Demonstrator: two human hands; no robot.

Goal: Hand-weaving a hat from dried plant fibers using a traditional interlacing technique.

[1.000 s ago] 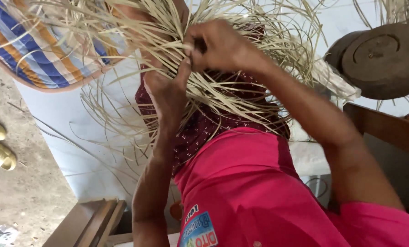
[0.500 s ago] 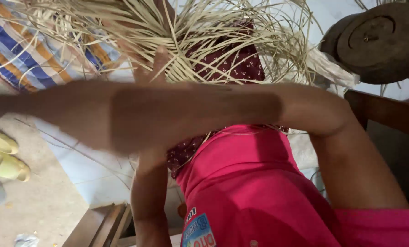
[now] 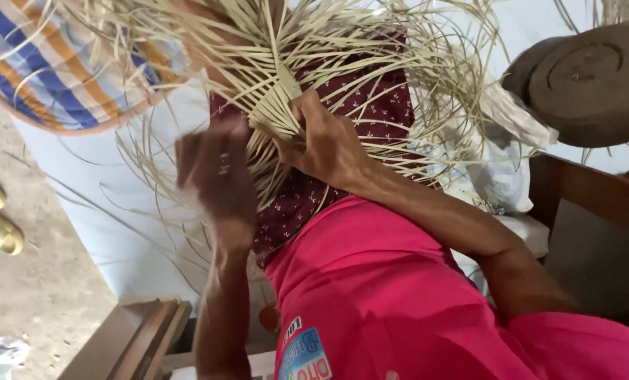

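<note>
The right hand [image 3: 325, 141] is pinching the small woven centre [image 3: 276, 105] of a fan of pale straw strips [image 3: 370, 63] lying over a maroon patterned cloth [image 3: 370, 105], while the blurred left hand [image 3: 216, 172] is hovering just beside the strips, its grasp unreadable.

Dry matt straw strips [image 3: 279, 91]; printed maroon cloth [image 3: 370, 112]; rough wooden disc [image 3: 595, 84].

pale straw strips [image 3: 279, 84], pink shirt [image 3: 392, 295], blue-orange striped cloth [image 3: 54, 63]
</note>
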